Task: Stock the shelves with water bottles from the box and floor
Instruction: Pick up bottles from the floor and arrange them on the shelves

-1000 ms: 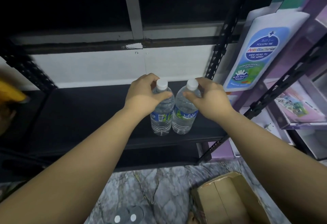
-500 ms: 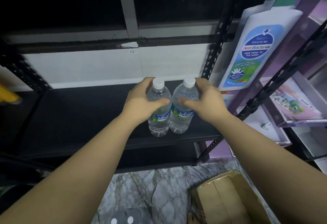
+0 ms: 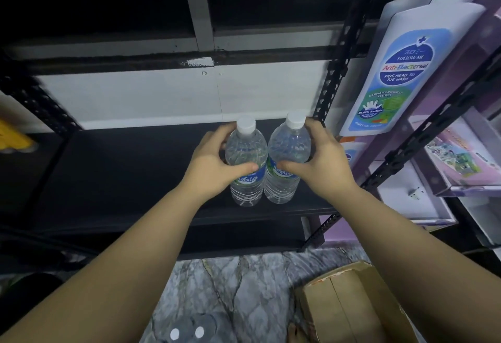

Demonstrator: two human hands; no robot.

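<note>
Marbled grey floor [image 3: 217, 283] lies nearest, and on it stand two more bottles [image 3: 187, 332], seen only by their white caps, beside a cardboard box [image 3: 349, 304] with its flaps folded; both look like stock waiting its turn. Above them both forearms reach to the black shelf [image 3: 122, 169]. The left hand [image 3: 214, 163] wraps one water bottle [image 3: 245, 163], thumb across the blue label, fingers curled behind. The right hand [image 3: 320, 161] grips a second bottle [image 3: 288, 158] the same way. Both bottles stand upright, touching each other, near the shelf's front right corner, probably so that a row can grow leftward from the post [image 3: 333, 71]. Further right hangs a large soap display [image 3: 401, 71] on a purple rack.
</note>
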